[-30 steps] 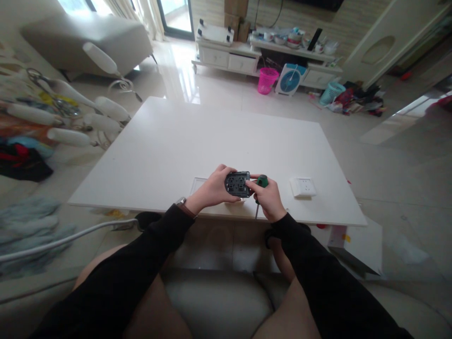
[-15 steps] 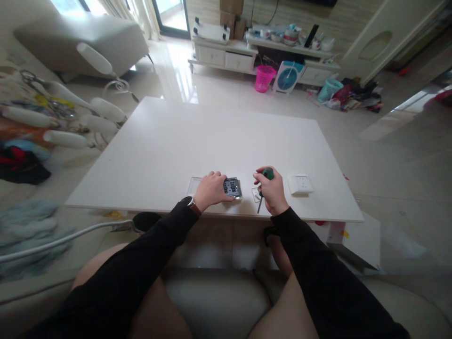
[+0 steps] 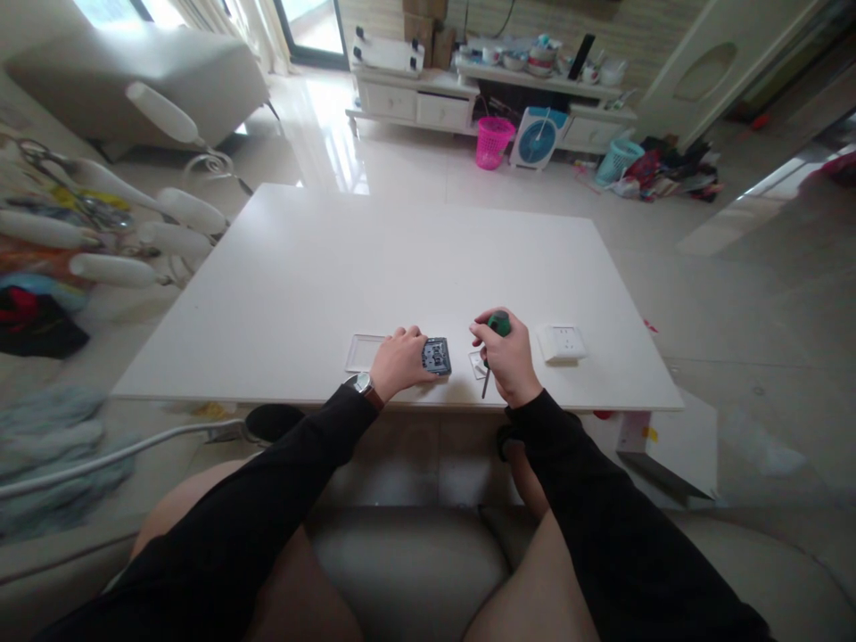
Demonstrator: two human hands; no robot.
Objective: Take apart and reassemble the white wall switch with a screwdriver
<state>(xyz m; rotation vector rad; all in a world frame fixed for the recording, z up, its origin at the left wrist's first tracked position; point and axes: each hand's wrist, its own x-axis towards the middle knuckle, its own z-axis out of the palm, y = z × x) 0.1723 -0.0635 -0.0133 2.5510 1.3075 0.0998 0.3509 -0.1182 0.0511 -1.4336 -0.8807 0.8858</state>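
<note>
My left hand (image 3: 399, 364) is closed around a dark wall socket part (image 3: 437, 355) at the table's near edge. Its fingers hide the left side of it. A clear rectangular frame (image 3: 357, 353) lies flat just left of that hand. In my right hand (image 3: 512, 357) is a screwdriver with a green handle (image 3: 498, 323), its shaft pointing down toward the table edge. Behind the shaft lies a small white piece (image 3: 477, 365), partly covered by the hand. Right of this hand sits a white wall socket (image 3: 563, 343) with its face up.
The white table (image 3: 401, 259) spans the middle of the view. At its left stands a lamp with white shades (image 3: 191, 209). Beyond the table are a pink basket (image 3: 495, 143), a blue fan (image 3: 539, 138) and a low cabinet (image 3: 445, 111).
The whole view has shifted slightly. Both hands keep nearly the same place, the left on the dark socket part and the right on the screwdriver.
</note>
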